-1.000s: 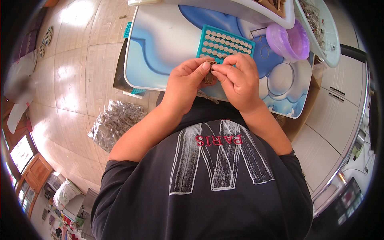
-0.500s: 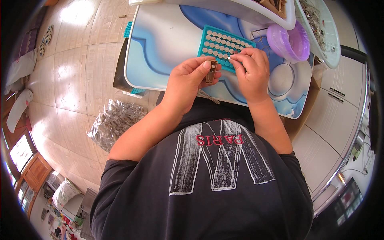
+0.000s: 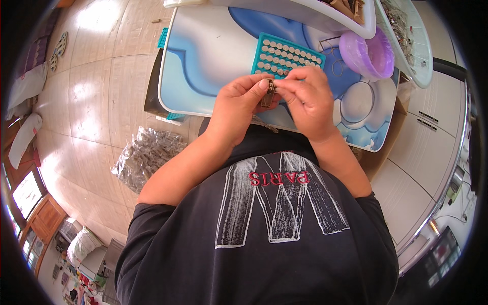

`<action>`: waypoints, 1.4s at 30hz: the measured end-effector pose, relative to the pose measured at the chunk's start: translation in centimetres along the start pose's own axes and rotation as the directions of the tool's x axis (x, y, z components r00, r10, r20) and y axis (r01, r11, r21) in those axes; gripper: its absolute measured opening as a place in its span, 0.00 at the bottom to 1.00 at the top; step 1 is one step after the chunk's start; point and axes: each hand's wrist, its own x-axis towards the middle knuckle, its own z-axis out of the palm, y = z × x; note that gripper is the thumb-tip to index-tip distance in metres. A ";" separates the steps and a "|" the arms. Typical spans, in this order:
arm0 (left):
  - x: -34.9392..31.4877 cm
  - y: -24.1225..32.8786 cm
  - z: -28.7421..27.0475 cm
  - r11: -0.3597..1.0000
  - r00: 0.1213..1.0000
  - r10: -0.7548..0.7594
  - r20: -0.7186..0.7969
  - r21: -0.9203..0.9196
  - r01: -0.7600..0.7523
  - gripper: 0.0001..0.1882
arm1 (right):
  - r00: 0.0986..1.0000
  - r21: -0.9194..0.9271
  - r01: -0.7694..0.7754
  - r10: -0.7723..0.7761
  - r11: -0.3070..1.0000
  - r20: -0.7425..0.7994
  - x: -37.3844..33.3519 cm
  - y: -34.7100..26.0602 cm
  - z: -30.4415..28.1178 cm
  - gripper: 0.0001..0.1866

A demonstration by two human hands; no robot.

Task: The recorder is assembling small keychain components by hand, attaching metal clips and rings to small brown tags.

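Between the thumb and fingers of my left hand (image 3: 233, 104) is a small brown rectangular case (image 3: 267, 97), held upright above the table's near edge. My right hand (image 3: 310, 104) is pinched closed at the upper end of that case. Its fingertips cover whatever they grip, too small to make out here. Just beyond both hands lies a teal tray (image 3: 258, 46) with rows of small round silvery discs. Its near part is hidden behind my fingers.
The blue-and-white table (image 3: 203, 56) carries a purple lined bin (image 3: 351, 51) to the right of the tray. A white tub (image 3: 305, 15) and a pale green basket (image 3: 424, 66) stand at the back right. A clear bag of small parts (image 3: 145, 157) sits on the floor at left.
My right hand has moved left from the tray to the case, bringing a small pale piece that showed at its fingertips. My left hand stays nearly in place with the case.
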 end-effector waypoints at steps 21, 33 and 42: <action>0.0 0.1 0.0 1.000 1.000 0.001 0.010 -0.010 -0.001 0.13 | 0.998 -0.043 -0.007 0.005 0.999 -0.059 0.3 -0.2 0.8 0.10; 0.0 -0.6 0.2 0.998 0.999 0.043 -0.012 -0.044 -0.044 0.15 | 0.994 0.065 -0.110 0.108 0.992 0.021 0.1 -0.9 1.4 0.06; -0.5 0.1 -0.4 0.998 1.000 -0.014 -0.005 -0.061 0.014 0.10 | 0.998 0.115 -0.067 0.068 0.991 -0.006 2.7 -1.0 -1.1 0.09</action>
